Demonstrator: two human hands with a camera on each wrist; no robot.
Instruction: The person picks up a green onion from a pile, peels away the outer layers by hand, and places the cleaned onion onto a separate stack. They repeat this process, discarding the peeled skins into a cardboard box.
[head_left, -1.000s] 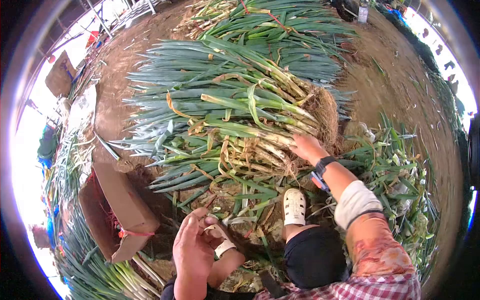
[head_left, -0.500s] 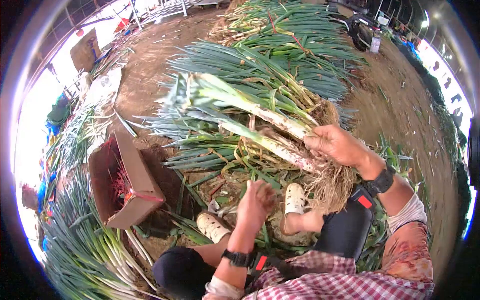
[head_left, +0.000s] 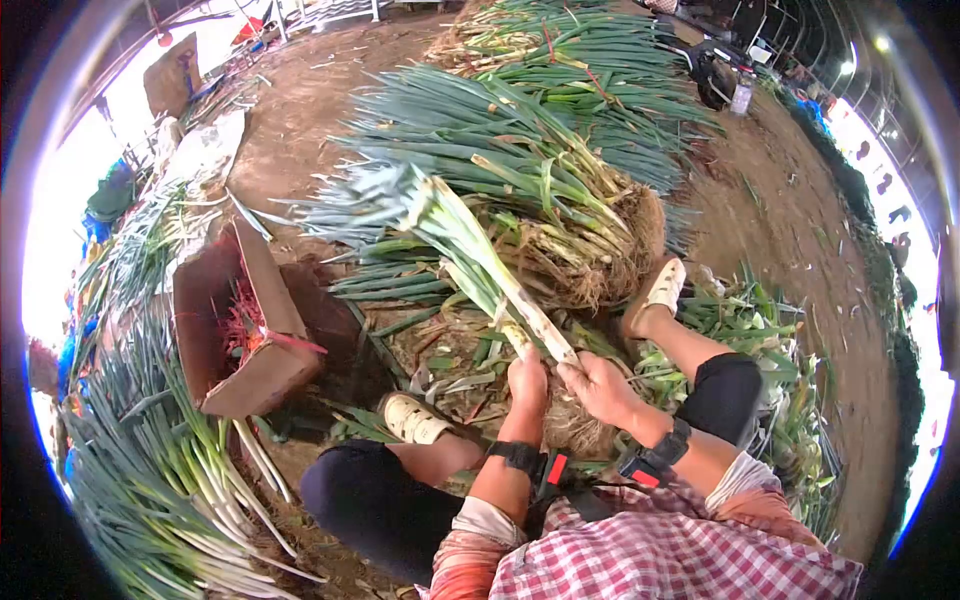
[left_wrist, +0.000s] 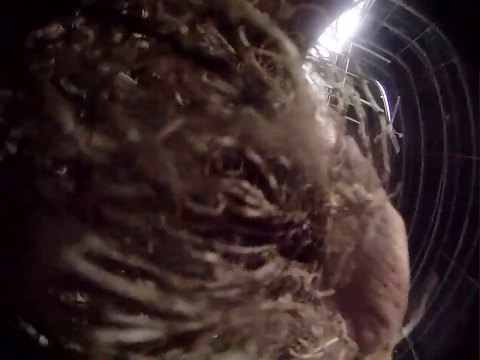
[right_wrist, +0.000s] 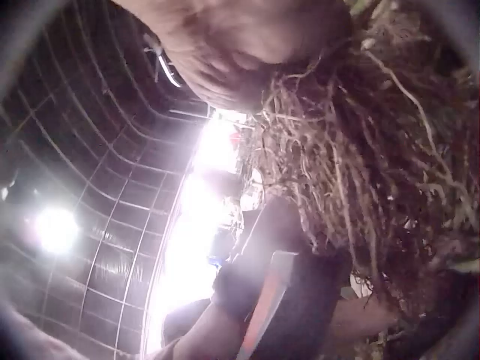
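Note:
A few long green onions [head_left: 532,312] slant up and left from between my hands, root ends toward my body. My left hand [head_left: 528,385] grips the lower white part of one stalk. Close beside it, my right hand [head_left: 603,390] holds the neighbouring stalk near its base. Shaggy roots [head_left: 580,428] hang beneath both hands. In the left wrist view these brown roots [left_wrist: 180,202] fill most of the picture, partly covering the hand [left_wrist: 375,277]. The right wrist view has the hand [right_wrist: 247,45] at the top with roots [right_wrist: 322,165] trailing below.
A large pile of green onions [head_left: 440,120] lies ahead, some with rooty ends [head_left: 640,225] facing right. At left stands an open cardboard box [head_left: 272,290] with red strands [head_left: 243,315] inside. Paler-stemmed onions [head_left: 150,490] lie lower left; leaf trimmings [head_left: 765,350] lie right.
My right hand has lifted green onions off the pile and drawn them toward my body. The left hand, free before, now grips them too. My right foot has shifted outward.

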